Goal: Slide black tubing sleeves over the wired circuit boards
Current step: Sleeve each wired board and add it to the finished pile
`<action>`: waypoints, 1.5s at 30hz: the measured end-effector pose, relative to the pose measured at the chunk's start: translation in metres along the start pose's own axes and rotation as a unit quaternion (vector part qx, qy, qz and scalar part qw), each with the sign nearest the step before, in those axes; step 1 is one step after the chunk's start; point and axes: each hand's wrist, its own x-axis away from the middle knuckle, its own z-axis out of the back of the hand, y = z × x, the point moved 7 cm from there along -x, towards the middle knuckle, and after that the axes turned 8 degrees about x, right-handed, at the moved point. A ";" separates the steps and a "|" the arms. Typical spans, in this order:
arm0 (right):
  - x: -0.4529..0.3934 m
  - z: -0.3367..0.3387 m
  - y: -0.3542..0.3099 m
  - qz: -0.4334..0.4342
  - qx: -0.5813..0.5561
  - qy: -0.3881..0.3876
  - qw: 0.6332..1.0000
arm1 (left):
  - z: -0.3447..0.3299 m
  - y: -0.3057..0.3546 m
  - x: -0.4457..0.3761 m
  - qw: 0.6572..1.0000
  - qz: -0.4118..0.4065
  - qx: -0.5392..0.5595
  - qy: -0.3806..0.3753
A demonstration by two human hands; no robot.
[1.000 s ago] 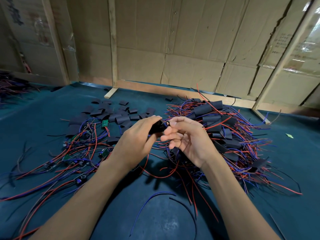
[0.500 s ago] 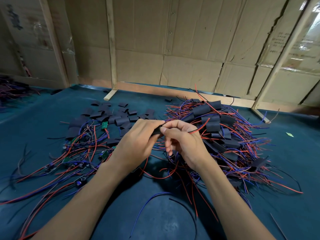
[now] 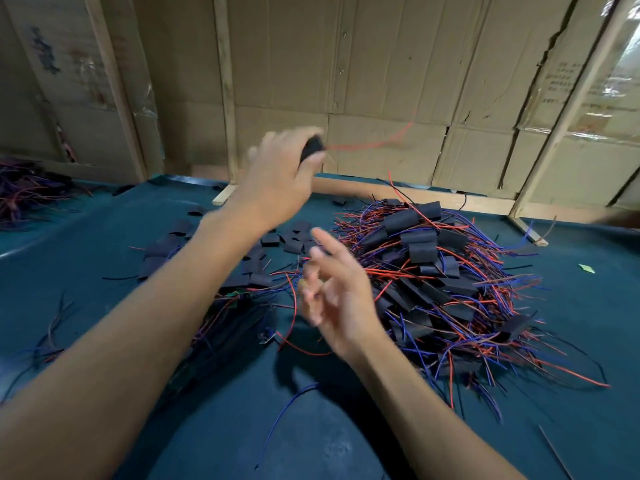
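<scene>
Head view: left hand (image 3: 277,174) grips sleeve (image 3: 311,148) — raised above table (image 3: 86,244).

Black sleeved board (image 3: 311,147) aloft, red wire (image 3: 367,144) trailing right.

Bare mat (image 3: 346,445) before wire heap (image 3: 450,289)

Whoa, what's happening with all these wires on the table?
A person is fitting black tubing sleeves over small wired circuit boards. The left hand, raised and blurred, grips one black-sleeved piece with its red wire trailing toward the cardboard wall. The right hand hovers open and holds nothing. A heap of sleeved red and blue wired boards lies on the teal table; loose flat black sleeves lie behind the arms.
</scene>
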 end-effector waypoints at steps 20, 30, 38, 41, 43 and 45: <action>0.009 -0.007 0.047 -0.104 0.161 0.029 0.981 | -0.095 0.053 0.015 0.955 -0.293 0.032 -0.028; 0.007 -0.014 0.051 -0.091 0.202 -0.001 0.975 | -0.091 -0.190 0.060 0.868 0.251 -0.251 -0.348; 0.009 -0.014 0.049 -0.088 0.199 0.004 0.976 | -0.080 -0.160 0.040 0.927 0.204 -0.166 -0.268; 0.009 -0.012 0.047 -0.093 0.184 0.014 0.978 | -0.071 -0.163 0.037 0.931 0.208 -0.145 -0.263; 0.010 -0.010 0.046 -0.093 0.177 0.020 0.980 | -0.067 -0.160 0.040 0.923 0.198 -0.167 -0.284; 0.010 -0.011 0.045 -0.082 0.169 0.032 0.982 | -0.058 -0.150 0.042 0.927 0.166 -0.198 -0.271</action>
